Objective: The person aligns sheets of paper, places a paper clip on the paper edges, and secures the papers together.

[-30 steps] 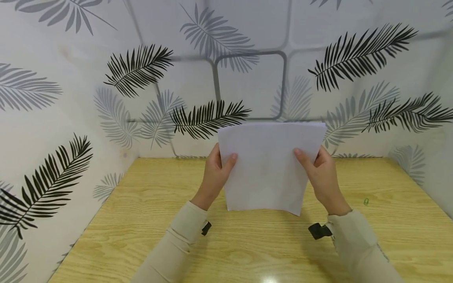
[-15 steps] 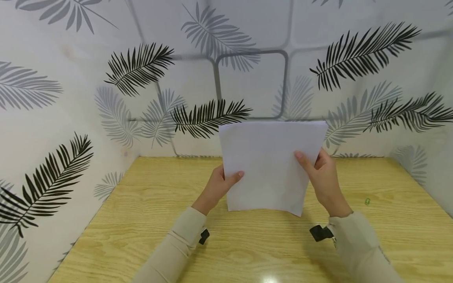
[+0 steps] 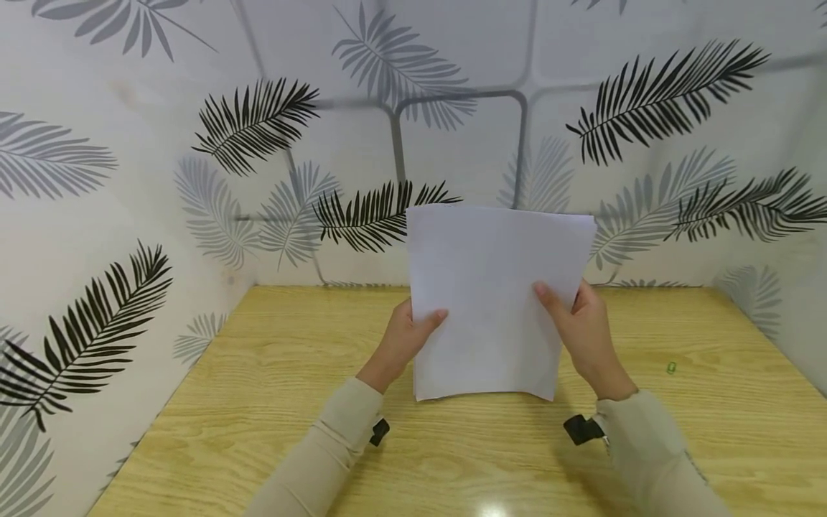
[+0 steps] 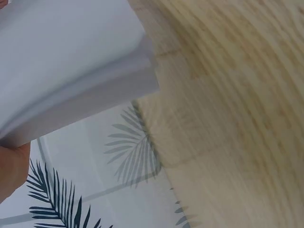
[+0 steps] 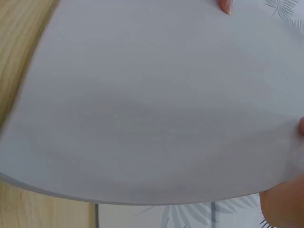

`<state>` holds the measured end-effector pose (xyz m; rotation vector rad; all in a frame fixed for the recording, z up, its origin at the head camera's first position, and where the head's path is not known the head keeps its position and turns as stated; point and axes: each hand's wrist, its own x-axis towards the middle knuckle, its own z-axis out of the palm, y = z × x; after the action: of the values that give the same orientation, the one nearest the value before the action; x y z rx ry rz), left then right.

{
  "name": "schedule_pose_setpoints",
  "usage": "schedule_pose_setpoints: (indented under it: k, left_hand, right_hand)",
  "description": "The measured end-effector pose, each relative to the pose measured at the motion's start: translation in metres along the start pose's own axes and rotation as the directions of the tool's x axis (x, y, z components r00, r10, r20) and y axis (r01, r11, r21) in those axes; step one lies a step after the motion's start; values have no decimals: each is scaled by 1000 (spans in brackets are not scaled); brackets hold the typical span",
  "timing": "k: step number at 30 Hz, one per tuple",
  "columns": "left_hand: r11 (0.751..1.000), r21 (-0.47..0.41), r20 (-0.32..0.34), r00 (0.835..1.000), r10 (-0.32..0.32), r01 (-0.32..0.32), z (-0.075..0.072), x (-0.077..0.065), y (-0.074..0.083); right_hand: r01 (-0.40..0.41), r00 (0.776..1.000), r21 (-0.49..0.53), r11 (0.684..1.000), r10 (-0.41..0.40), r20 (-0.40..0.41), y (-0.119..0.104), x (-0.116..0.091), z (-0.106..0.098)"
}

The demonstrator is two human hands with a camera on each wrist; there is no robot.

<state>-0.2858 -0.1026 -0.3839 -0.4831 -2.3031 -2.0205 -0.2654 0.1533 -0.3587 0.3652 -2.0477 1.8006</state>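
Note:
Several sheets of blank white paper (image 3: 491, 301) are held up together in front of me, facing me and bowed a little. My left hand (image 3: 403, 337) grips the left edge below mid-height, thumb on the front and fingers hidden behind. On the opposite edge my right hand (image 3: 584, 334) grips the stack the same way, its thumb pressed on the near face. In the left wrist view the layered edges of the paper (image 4: 85, 90) fan slightly apart. The right wrist view is mostly filled by the paper's flat face (image 5: 142, 109).
Below lies a wood-grain table (image 3: 258, 416). A small green paper clip (image 3: 671, 368) rests on it to the right of my right hand. A wall (image 3: 465, 151) with a leaf print stands behind the table, and another wall rises on the left.
My left hand has slid down the left edge of the paper. The paper's upper left corner now stands higher, and its lower edge sits slightly lower. Both hands keep their grip.

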Motion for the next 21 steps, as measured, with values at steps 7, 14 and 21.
schedule_pose_setpoints:
  k: [7, 14, 21]
  left_hand:
    - [996, 88, -58, 998, 12, -7, 8, -3, 11]
    - [997, 77, -71, 997, 26, -20, 16, -8, 14]
    - [998, 8, -50, 996, 70, -69, 19, -13, 9]
  right_hand:
    - [-201, 980, -115, 973, 200, -20, -15, 0, 0]
    - [-366, 930, -88, 926, 363, -50, -19, 0, -1]
    - [-393, 919, -90, 915, 392, -23, -17, -1, -4]
